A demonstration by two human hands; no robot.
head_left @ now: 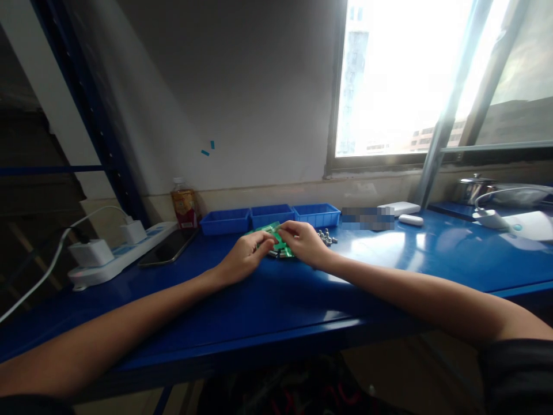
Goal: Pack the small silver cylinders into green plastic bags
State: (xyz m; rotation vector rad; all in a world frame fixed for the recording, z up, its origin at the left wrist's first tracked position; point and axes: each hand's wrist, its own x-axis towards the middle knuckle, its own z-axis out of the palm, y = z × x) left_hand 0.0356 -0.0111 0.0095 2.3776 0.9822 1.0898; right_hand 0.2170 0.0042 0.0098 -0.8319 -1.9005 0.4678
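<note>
Both of my hands meet over a green plastic bag (288, 251) on the blue table. My left hand (248, 252) is closed, its thumb and fingers pinching the bag's left side. From the other side my right hand (306, 242) pinches the upper part of the bag, fingers pressed together. Dark and silvery small parts show at the bag's lower edge, too small to name. Just right of my right hand lies a little pile of small metal fittings (327, 237), partly hidden by that hand.
Behind my hands stand three blue bins (225, 222) in a row, with a drink bottle (185, 204) to their left. A phone (168, 249) and a white power strip (125, 256) lie at left. On the right are a white case (411, 220) and a metal pot (474, 189).
</note>
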